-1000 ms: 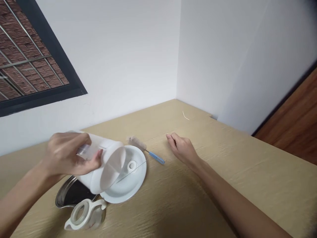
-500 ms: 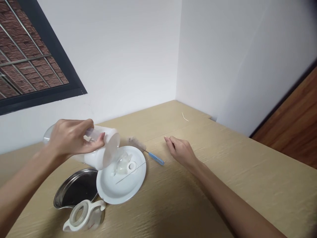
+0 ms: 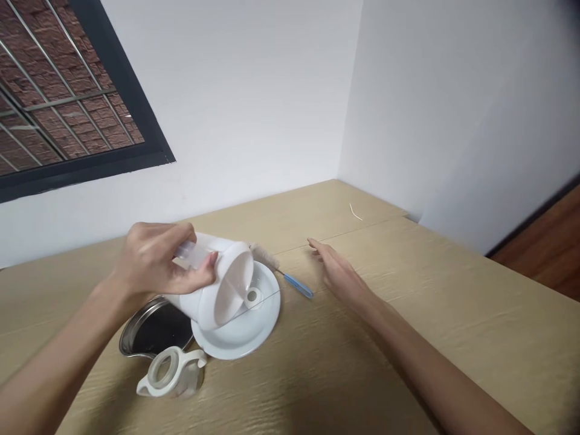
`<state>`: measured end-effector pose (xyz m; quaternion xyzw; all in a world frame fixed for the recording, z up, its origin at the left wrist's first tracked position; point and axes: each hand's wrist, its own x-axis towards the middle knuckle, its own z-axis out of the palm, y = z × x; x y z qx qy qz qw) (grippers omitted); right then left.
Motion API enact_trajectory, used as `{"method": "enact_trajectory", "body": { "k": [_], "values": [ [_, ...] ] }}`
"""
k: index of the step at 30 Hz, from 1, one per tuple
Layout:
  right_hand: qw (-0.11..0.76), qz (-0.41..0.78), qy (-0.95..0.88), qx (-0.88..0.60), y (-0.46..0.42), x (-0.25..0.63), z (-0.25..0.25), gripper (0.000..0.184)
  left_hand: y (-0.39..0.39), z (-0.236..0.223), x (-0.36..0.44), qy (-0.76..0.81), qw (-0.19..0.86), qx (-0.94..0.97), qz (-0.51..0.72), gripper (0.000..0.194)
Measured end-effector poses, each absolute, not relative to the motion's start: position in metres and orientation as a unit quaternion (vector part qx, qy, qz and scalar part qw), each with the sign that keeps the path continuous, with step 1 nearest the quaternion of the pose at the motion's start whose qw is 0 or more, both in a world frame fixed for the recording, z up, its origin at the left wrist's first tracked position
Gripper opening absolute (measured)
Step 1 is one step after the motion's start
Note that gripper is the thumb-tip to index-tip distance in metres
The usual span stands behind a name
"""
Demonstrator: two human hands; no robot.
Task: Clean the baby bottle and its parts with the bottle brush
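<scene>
My left hand (image 3: pixel 163 260) grips a white jug-like container (image 3: pixel 229 284) by its clear handle. The container is tilted on its side above the plate, its wide round opening facing down to the right. Beneath it lies a white plate (image 3: pixel 244 344), partly covered from view, with a small white ring (image 3: pixel 252 297) and a thin rod on it. My right hand (image 3: pixel 338 272) is over the table right of the plate, fingers stretched out and holding nothing. Nearest to it is a small bottle brush (image 3: pixel 296 285) with a blue handle.
A shiny metal dish (image 3: pixel 158 332) with a dark inside stands left of the plate. In front of it is a white two-handled bottle part (image 3: pixel 172 374). A thin pale strip (image 3: pixel 355 212) lies near the table's back corner, by the wall (image 3: pixel 254 121).
My left hand and the container have shifted right over the plate, and the clear pieces on the plate are now hidden. My right hand has gone from closed to outstretched fingers.
</scene>
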<state>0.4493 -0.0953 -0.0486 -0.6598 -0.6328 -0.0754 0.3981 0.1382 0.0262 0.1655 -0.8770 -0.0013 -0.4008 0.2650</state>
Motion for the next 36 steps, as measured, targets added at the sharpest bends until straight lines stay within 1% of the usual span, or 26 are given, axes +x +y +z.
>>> {"method": "enact_trajectory", "body": {
  "k": [3, 6, 8, 11, 13, 17, 19, 24, 29, 32, 34, 36],
  "values": [
    [0.400, -0.055, -0.625, -0.668, -0.096, 0.449, -0.046, 0.056, 0.030, 0.172, 0.142, -0.004, 0.292, -0.866, -0.406, 0.034],
    [0.391, -0.029, -0.615, -0.684, -0.098, 0.447, -0.041, 0.036, 0.033, 0.175, 0.136, -0.065, 0.322, -0.871, -0.365, 0.035],
    [0.383, -0.020, -0.603, -0.699, -0.099, 0.445, -0.036, 0.028, 0.035, 0.176, 0.129, -0.095, 0.332, -0.874, -0.341, 0.037],
    [0.375, -0.025, -0.570, -0.731, -0.099, 0.440, -0.032, 0.034, 0.033, 0.174, 0.123, -0.086, 0.342, -0.875, -0.331, 0.040],
    [0.371, -0.038, -0.545, -0.751, -0.099, 0.438, -0.030, 0.039, 0.027, 0.171, 0.126, -0.080, 0.328, -0.884, -0.323, 0.038],
    [0.355, -0.063, -0.523, -0.772, -0.098, 0.435, -0.027, 0.050, 0.010, 0.162, 0.153, -0.111, 0.240, -0.921, -0.286, 0.041],
    [0.345, -0.064, -0.525, -0.775, -0.099, 0.433, -0.025, 0.057, 0.007, 0.157, 0.171, -0.133, 0.214, -0.933, -0.256, 0.041],
    [0.334, -0.049, -0.529, -0.779, -0.103, 0.432, -0.020, 0.067, 0.025, 0.156, 0.200, -0.203, 0.219, -0.933, -0.203, 0.040],
    [0.342, -0.039, -0.525, -0.778, -0.102, 0.435, -0.018, 0.065, 0.044, 0.170, 0.170, -0.263, 0.249, -0.914, -0.183, 0.039],
    [0.348, -0.034, -0.523, -0.777, -0.102, 0.438, -0.016, 0.064, 0.048, 0.172, 0.137, -0.286, 0.251, -0.900, -0.213, 0.042],
    [0.352, -0.033, -0.520, -0.778, -0.103, 0.440, -0.014, 0.064, 0.047, 0.168, 0.120, -0.280, 0.244, -0.902, -0.222, 0.044],
    [0.355, -0.034, -0.517, -0.778, -0.103, 0.441, -0.013, 0.064, 0.043, 0.161, 0.113, -0.258, 0.237, -0.906, -0.239, 0.041]
  ]
}}
